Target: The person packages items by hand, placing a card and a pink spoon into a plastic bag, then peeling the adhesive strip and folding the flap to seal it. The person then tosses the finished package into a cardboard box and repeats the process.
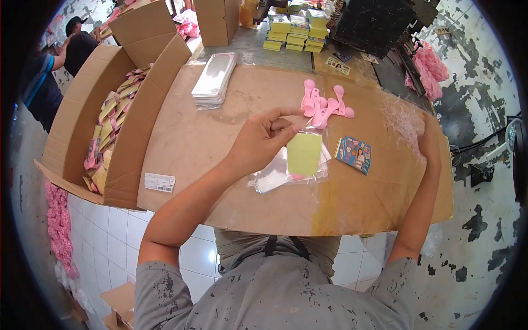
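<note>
A worker's left hand [269, 135] pinched the upper corner of a clear bag [323, 175] between thumb and forefinger at the center of the frame, a plain yellow-green card [304, 154] and a bit of pink showing inside it. The right hand [430, 144], at the right of the frame, was at a tangle of clear plastic strips [404, 124]; whether its fingers had closed on any could not be told. More clear sleeves [269, 175] lay beneath the bag, pink spoons [316, 104] just above it, and to its right a small stack of blue printed cards [355, 155] picturing a person, the lettering too small to read. A white label [159, 182] at center left carried a barcode and illegible print. Filled packets [113, 124] crowded an open carton [135, 129] at upper left; yellow-edged card stacks [297, 30] stood at top center.
</note>
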Demonstrator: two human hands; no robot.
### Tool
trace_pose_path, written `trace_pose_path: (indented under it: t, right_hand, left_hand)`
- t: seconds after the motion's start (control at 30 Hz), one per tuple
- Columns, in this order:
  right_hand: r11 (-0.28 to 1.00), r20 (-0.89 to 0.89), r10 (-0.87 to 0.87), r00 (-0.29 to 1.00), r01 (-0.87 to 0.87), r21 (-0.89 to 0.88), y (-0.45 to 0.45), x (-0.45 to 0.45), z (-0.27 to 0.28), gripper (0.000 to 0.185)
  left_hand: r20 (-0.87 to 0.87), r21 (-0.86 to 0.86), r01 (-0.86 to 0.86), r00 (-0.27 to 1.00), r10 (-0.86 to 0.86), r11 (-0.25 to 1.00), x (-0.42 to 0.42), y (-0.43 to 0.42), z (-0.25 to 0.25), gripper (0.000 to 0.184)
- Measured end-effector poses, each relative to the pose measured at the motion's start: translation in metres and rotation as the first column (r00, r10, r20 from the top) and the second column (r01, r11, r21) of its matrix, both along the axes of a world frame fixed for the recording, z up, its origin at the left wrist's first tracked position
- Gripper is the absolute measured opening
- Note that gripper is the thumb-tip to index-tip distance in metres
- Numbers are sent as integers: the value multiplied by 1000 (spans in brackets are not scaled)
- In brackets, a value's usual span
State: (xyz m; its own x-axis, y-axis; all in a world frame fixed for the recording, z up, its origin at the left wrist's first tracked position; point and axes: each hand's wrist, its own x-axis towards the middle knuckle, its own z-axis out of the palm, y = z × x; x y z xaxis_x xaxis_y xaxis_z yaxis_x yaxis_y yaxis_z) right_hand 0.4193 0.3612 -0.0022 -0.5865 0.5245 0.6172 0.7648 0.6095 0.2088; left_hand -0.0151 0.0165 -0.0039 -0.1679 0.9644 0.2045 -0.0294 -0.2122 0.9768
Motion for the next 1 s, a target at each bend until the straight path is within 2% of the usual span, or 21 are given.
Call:
trace_pose_path:
  t: [0.03, 0.1, 0.2, 0.27, 0.33, 0.4, 0.5, 0.6, 0.73, 0.83, 0.93, 1.0]
  right_hand:
    - [995, -18, -56, 998, 54, -87, -9, -1, 1, 56]
    - [951, -33, -176, 984, 161, -263, -31, -7, 3, 64]
    - [962, -281, 84, 956, -152, -228, -105, -89, 33, 53]
    - [740, -461, 130, 878, -395, -544, -148, -137, 40, 44]
    - [364, -574, 198, 795, -603, -710, -180, -174, 36, 42]
    - [185, -686, 326, 651, -755, -629, -206, -206, 27, 37]
    - [-87, -813, 69, 578, -808, -582, -212, -230, 10, 29]
    - [-159, -844, 7, 537, -832, -531, -200, -233, 7, 23]
    - [-129, -866, -21, 500, -860, -493, -195, -229, -1, 19]
    - [-119, -867, -18, 498, -862, -493, -191, -226, -3, 15]
    - [-154, -864, -22, 504, -855, -495, -190, -222, 0, 12]
    - [-185, -879, -22, 476, -866, -464, -189, -222, -1, 11]
  left_hand:
    - [58, 33, -2, 998, 0, 999, 1, 2, 0, 37]
    - [47, 31, 1, 999, -2, 1000, 0, 4, 1, 38]
    - [41, 5, -8, 999, 8, 1000, -1, 6, -6, 38]
    - [34, 3, -11, 999, 11, 1000, 1, 8, -8, 36]
    - [28, 21, -15, 999, 15, 1000, 3, 7, -7, 35]
    - [23, 20, -25, 999, 24, 1000, 5, 6, -8, 34]
    - [60, 27, -13, 998, 11, 1000, 5, 6, -8, 35]
    - [111, 50, 28, 993, -34, 998, 4, 7, -3, 36]
    - [70, -32, 60, 996, -57, 998, 2, 5, -4, 32]
    - [87, -8, 8, 996, -7, 1000, 5, 5, -5, 25]
    - [7, -73, -65, 998, 66, 995, 2, 6, -12, 23]
    - [13, -24, -31, 999, 31, 999, 0, 6, -11, 23]
